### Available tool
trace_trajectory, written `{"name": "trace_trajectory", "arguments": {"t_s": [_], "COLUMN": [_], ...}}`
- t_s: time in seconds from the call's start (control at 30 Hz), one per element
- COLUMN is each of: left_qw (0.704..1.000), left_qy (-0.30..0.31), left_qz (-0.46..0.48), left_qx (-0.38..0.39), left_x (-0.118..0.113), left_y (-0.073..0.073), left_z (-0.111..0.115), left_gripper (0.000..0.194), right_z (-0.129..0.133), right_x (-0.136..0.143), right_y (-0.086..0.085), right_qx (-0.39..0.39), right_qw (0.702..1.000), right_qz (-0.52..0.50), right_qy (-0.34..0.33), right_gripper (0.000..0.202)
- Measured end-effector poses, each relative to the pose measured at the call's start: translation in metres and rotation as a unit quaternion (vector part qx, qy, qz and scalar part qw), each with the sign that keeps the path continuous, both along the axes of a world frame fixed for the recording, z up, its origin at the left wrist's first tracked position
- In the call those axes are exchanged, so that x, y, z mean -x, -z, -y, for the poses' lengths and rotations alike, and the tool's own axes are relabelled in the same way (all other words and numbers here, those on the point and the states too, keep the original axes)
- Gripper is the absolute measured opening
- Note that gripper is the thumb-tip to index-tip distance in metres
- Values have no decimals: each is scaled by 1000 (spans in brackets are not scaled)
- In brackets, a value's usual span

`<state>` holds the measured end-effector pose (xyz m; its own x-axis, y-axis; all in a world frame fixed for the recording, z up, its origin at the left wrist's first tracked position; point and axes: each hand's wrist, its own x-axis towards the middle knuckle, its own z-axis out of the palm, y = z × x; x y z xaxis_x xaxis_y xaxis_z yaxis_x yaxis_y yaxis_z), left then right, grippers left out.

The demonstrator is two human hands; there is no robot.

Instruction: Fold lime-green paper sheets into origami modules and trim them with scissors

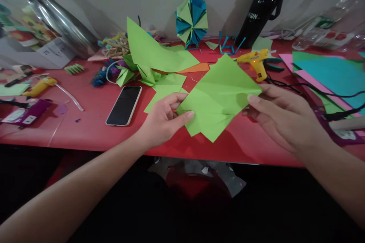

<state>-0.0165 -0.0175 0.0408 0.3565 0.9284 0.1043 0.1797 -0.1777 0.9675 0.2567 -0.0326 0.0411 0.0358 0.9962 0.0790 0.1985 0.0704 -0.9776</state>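
Observation:
Between my two hands is a square of green paper (219, 91), turned with its corners to the sides and faintly creased across. My left hand (168, 117) pinches its left corner, thumb on top. The right corner is gripped by my right hand (276, 114), also thumb on top. Another green edge shows below the square; I cannot tell whether it is a second sheet. Behind my left hand, more green sheets (167, 85) and folded green paper pieces (146, 74) lie on the red table (94, 133). A large curved green sheet (159, 51) stands behind them.
A phone (124, 105) lies left of my left hand. Beyond the square are a yellow glue gun (254, 62), black-handled pliers (273, 64) and a black bottle (261, 11). A blue-and-green paper rosette (191, 21) stands by the wall. Coloured sheets (333, 76) and cables are at right.

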Motion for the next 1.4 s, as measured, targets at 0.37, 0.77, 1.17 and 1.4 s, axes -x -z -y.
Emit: {"name": "trace_trajectory", "arguments": {"t_s": [0.37,0.77,1.17,1.4], "left_qw": [990,989,965,938], "left_qy": [-87,-100,-68,-94], "left_qz": [-58,-69,112,204], "left_qx": [97,90,229,265], "left_x": [4,-8,-16,-19], "left_y": [26,30,33,26], "left_z": [-9,-7,3,3], "left_gripper": [52,16,41,48], "right_z": [-2,-4,5,6], "right_x": [10,22,32,32], "right_y": [11,15,22,19], "right_qx": [-41,-368,-321,-284], "right_qw": [970,755,849,872], "right_qz": [238,542,407,367], "right_qy": [1,-5,-105,-154], "right_gripper": [32,6,8,13]}}
